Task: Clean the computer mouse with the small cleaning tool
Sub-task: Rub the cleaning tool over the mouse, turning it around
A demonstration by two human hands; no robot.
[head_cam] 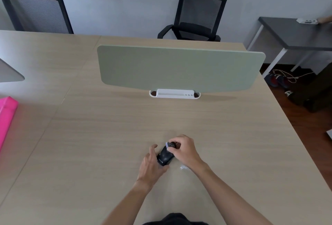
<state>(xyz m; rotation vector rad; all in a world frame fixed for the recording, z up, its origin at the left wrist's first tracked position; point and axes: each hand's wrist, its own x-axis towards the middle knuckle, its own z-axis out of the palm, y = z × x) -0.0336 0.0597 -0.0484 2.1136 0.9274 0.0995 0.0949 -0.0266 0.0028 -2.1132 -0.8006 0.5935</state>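
The black computer mouse lay on the wooden desk, between the person's two hands. The left hand cupped its near side, thumb curled against the tail end and fingers loosely spread just beside it. The right hand had its fingers curled around a small cleaning tool, whose pale tip touched the mouse's front, just below those fingertips.
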